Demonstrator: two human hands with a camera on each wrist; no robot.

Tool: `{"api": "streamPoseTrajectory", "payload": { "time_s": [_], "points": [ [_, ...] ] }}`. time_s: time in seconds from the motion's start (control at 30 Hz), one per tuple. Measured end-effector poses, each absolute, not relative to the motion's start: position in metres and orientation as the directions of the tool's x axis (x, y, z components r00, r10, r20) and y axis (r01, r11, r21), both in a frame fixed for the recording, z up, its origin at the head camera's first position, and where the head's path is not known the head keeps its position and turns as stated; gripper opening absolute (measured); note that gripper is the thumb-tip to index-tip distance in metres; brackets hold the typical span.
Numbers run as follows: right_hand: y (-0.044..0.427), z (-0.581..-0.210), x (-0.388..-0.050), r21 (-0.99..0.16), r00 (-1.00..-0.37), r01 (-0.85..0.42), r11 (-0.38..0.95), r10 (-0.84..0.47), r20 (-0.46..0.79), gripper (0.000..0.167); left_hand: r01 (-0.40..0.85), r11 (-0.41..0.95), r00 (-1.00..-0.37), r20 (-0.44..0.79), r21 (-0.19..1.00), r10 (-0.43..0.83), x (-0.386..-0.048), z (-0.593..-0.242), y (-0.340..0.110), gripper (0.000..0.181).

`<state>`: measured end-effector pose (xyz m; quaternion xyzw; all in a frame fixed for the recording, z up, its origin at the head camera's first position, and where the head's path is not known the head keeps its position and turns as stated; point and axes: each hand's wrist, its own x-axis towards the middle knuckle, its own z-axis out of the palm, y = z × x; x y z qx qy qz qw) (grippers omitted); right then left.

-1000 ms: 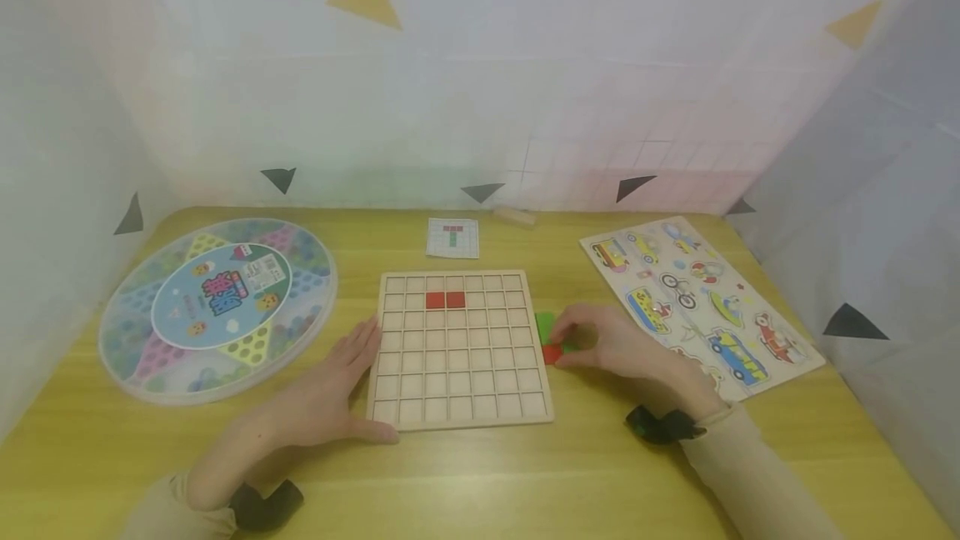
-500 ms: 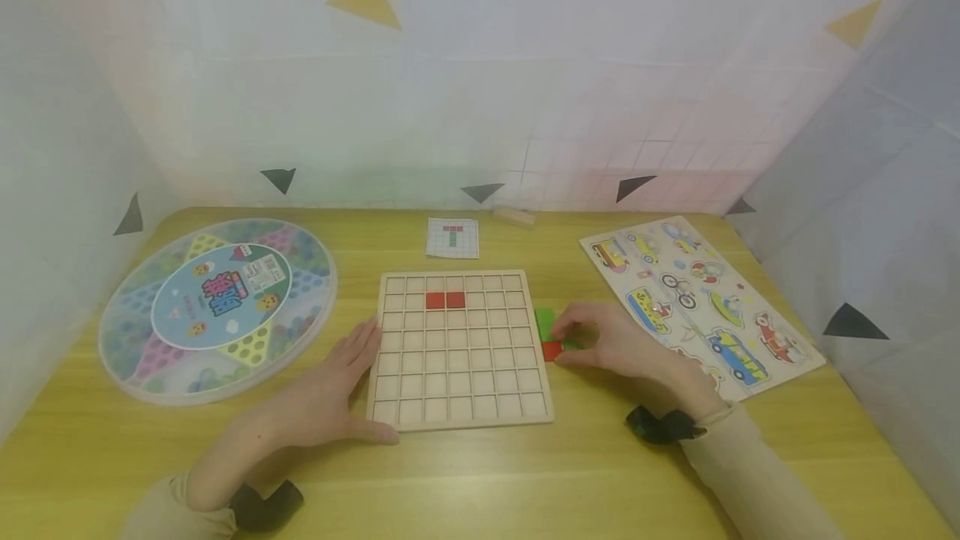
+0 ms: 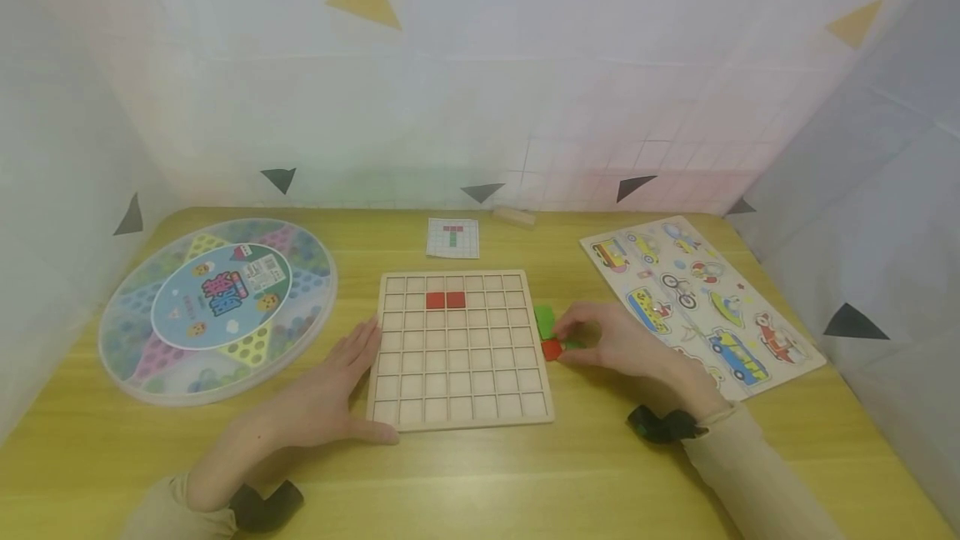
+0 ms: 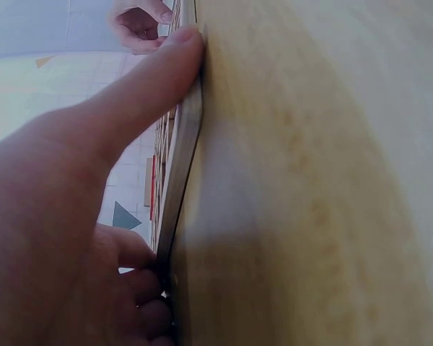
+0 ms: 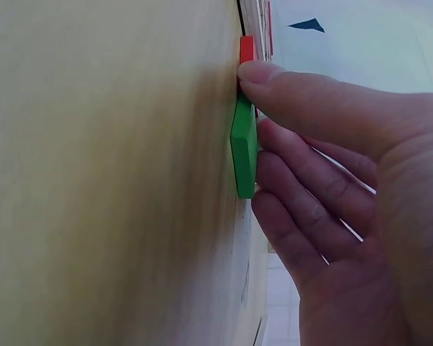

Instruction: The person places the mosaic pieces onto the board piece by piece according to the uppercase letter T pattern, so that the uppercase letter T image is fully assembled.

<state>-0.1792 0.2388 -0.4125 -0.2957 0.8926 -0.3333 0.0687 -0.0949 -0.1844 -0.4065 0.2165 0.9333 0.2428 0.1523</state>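
Hands: left (image 3: 322, 402) spread against board (image 3: 457, 362), right (image 3: 618, 342) pinching red tile (image 3: 551, 350), partly hiding green tile (image 5: 242, 155).

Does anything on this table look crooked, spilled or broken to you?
Nothing looks spilled or broken. The vehicle puzzle board lies at a slant compared with the straighter grid board. Beside the grid board, the green tile and red tile also look slightly crooked, the red one touching the right hand.
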Motion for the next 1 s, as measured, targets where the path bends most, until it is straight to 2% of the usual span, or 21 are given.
{"api": "streamPoseTrajectory", "payload": {
  "time_s": [0.37, 0.73, 1.0],
  "points": [
    [0.2380, -0.4139, -0.1801, -0.612, -0.811, -0.508, 0.606, -0.577, 0.102, 0.032, 0.329, 0.788, -0.859, -0.182, 0.520, 0.479, -0.0948, -0.4059, -0.1841, 0.136],
    [0.2367, -0.4130, -0.1795, -0.605, -0.793, -0.535, 0.589, -0.598, 0.118, 0.026, 0.324, 0.799, -0.863, -0.188, 0.506, 0.469, -0.0954, -0.4072, -0.1841, 0.136],
    [0.2358, -0.4122, -0.1791, -0.598, -0.809, -0.504, 0.624, -0.583, 0.073, 0.027, 0.334, 0.788, -0.860, -0.176, 0.517, 0.480, -0.0951, -0.4069, -0.1847, 0.136]
  ]
}}
